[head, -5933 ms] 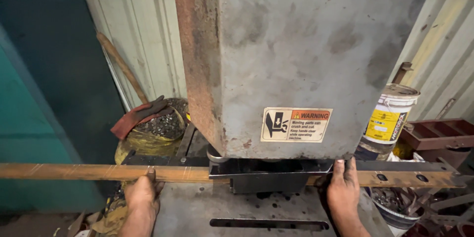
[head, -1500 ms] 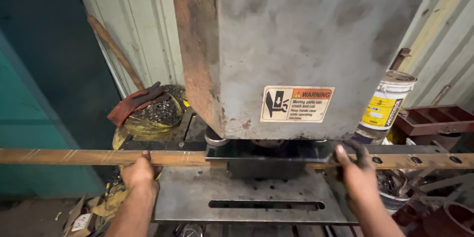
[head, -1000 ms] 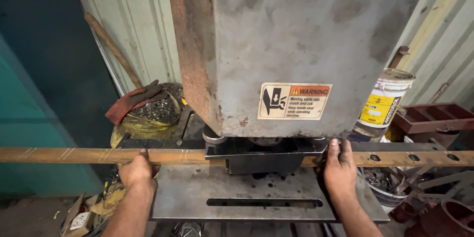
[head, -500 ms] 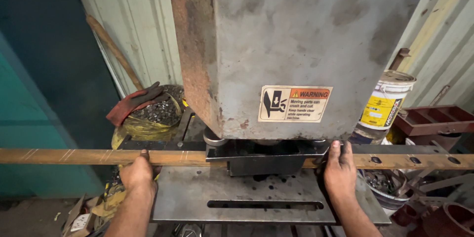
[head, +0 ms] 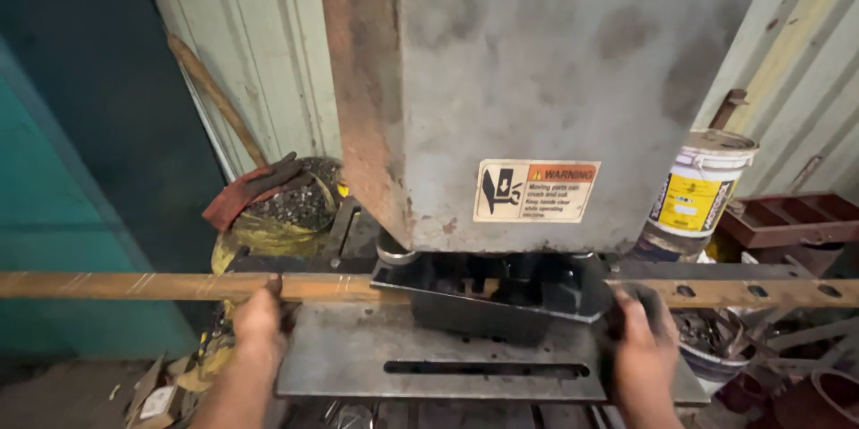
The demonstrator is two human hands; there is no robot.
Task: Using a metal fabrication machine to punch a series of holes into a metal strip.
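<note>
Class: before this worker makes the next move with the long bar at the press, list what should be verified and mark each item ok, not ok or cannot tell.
1. Left hand on the metal bar, away from the die opening: ok.
2. Right hand clear of the die: not ok; it rests right beside the press guard.
3. Bar lies level through the die: ok.
4. Chalk marks on the bar lined up under the punch: cannot tell, hidden.
5. Punched holes showing on the right end: ok.
6. Bare hands, no gloves: not ok.

walls: pale corrugated sheet (head: pixel 268 44) | left: teal panel (head: pixel 54 241) | light: dim
</note>
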